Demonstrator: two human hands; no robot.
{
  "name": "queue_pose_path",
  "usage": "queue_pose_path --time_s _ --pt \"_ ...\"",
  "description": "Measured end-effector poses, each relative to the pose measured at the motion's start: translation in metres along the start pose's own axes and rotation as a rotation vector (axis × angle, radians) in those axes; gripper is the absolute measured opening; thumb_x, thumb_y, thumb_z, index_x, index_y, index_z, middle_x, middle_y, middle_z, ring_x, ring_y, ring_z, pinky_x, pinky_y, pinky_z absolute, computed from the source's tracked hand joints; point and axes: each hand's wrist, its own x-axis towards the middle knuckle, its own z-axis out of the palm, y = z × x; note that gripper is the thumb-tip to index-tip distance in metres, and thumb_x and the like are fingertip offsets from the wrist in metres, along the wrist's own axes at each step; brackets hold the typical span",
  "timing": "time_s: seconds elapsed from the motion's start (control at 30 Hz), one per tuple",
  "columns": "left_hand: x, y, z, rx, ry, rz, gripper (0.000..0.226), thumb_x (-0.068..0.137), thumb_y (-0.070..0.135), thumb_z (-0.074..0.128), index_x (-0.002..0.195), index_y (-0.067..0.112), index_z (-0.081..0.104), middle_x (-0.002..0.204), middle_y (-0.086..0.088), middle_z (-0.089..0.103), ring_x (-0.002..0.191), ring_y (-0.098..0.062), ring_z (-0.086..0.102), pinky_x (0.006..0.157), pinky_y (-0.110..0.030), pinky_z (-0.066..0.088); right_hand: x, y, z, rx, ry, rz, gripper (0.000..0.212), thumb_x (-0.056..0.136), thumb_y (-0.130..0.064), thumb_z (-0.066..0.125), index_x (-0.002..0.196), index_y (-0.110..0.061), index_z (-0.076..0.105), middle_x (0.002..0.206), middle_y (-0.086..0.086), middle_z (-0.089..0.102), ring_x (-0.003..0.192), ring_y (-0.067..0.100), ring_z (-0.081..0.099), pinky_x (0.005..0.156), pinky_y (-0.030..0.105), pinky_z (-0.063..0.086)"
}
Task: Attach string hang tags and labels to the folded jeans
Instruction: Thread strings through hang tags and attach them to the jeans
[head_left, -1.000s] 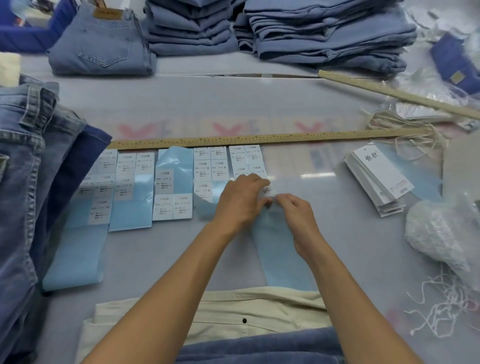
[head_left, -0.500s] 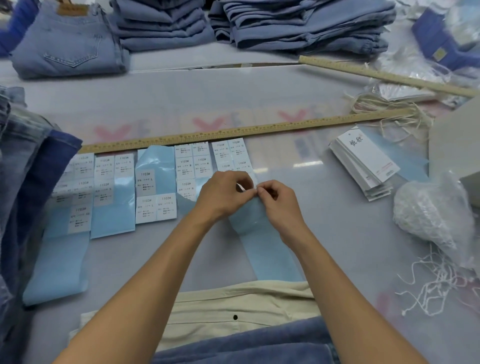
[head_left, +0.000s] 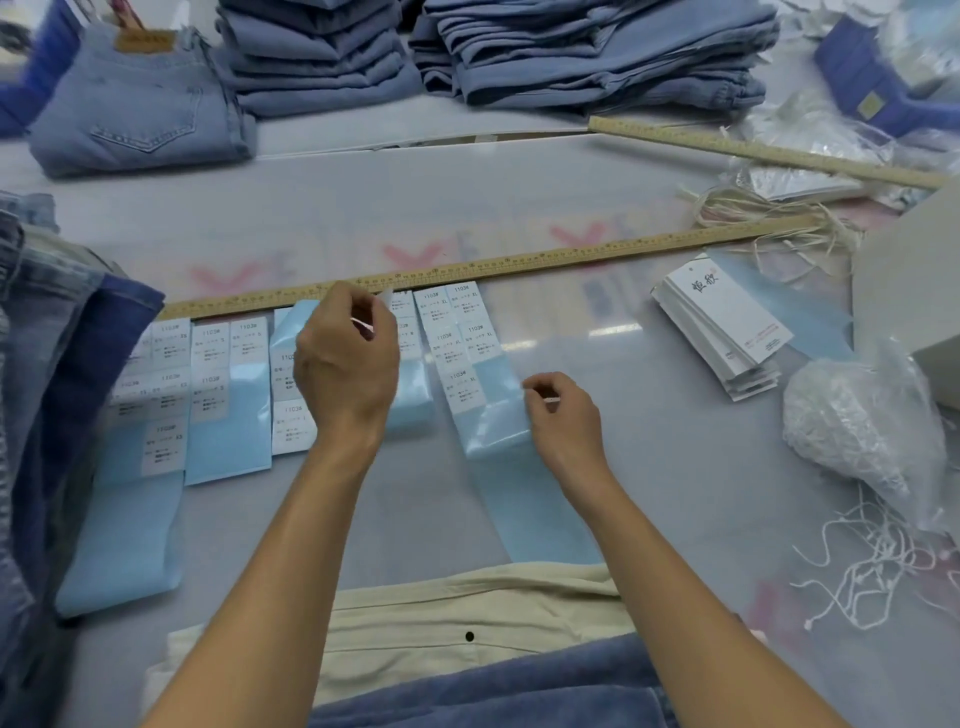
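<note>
tabletop (head_left: 519, 197): glossy pale sheet, faint red marks beneath
ruler (head_left: 519, 260): long, wooden
left hand (head_left: 345, 369): grip pinches white label (head_left: 387, 297)
right hand (head_left: 563, 415): grip pinches small white sliver, unclear what

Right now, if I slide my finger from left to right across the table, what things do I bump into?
Dark jeans → blue sticker sheets → left hand → right hand → white hang tags → bag of strings.

Both bare forearms reach forward from the lower edge of the view. The left hand (head_left: 347, 371) is raised, back toward the camera, fingers curled with thumb and forefinger pinched together. The right hand (head_left: 563, 418) sits lower, apart from it, fingers curled in a pinch.
</note>
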Motion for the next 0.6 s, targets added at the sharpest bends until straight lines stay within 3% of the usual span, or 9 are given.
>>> queue_pose_path --time_s 0.1,0.13,0.23,0.33,0.5,0.6 --pt "-0.029 0.015 -0.004 0.175 0.076 0.462 0.015 0.097 0.014 0.06 0.082 0.012 0.064 0.077 -0.003 0.065 0.068 -0.022 0.059 0.051 -0.036 0.045 -0.011 -0.019 -0.012 0.104 0.213 -0.128 0.012 0.098 -0.021 0.059 0.108 -0.02 0.065 0.103 -0.004 0.063 0.086 0.008 0.06 0.078 0.025 0.051" --pt "-0.038 0.02 -0.003 0.213 0.073 0.586 0.018 0.096 0.01 0.06 0.078 0.01 0.064 0.074 -0.006 0.064 0.064 -0.025 0.058 0.048 -0.036 0.043 -0.016 -0.026 -0.017 0.209 0.212 -0.12 0.006 0.097 -0.024 0.061 0.1 -0.021 0.067 0.095 -0.006 0.066 0.082 0.007 0.062 0.074 0.023 0.052" --pt "-0.058 0.031 0.004 0.271 0.051 0.823 0.025 0.092 0.003 0.06 0.069 0.011 0.058 0.066 -0.008 0.056 0.056 -0.027 0.052 0.045 -0.037 0.039 -0.029 -0.045 -0.028 0.503 0.026 0.065 0.019 0.094 -0.034 0.068 0.09 -0.016 0.071 0.077 -0.005 0.071 0.071 0.007 0.067 0.069 0.022 0.058" --pt "-0.077 0.043 0.012 0.269 0.002 0.952 0.025 0.094 0.005 0.062 0.071 0.012 0.059 0.067 -0.007 0.055 0.058 -0.027 0.053 0.048 -0.037 0.04 -0.038 -0.051 -0.042 0.651 -0.047 0.174 0.021 0.093 -0.028 0.072 0.088 -0.009 0.071 0.076 0.003 0.071 0.069 0.012 0.068 0.066 0.024 0.057" --pt "-0.102 0.06 0.024 0.222 -0.014 1.065 0.016 0.091 0.005 0.071 0.079 0.012 0.063 0.072 -0.004 0.058 0.061 -0.024 0.054 0.051 -0.035 0.039 -0.052 -0.041 -0.07 0.714 0.054 0.213 0.003 0.092 -0.006 0.068 0.089 -0.004 0.07 0.082 0.02 0.071 0.068 0.014 0.068 0.072 0.034 0.062" --pt "-0.121 0.07 0.033 0.186 -0.051 1.112 0.012 0.09 0.003 0.071 0.083 0.012 0.068 0.075 -0.003 0.061 0.065 -0.023 0.055 0.052 -0.035 0.041 -0.059 -0.024 -0.088 0.714 0.138 0.213 0.009 0.09 -0.002 0.066 0.084 -0.007 0.07 0.076 0.012 0.07 0.067 0.014 0.066 0.072 0.034 0.062"
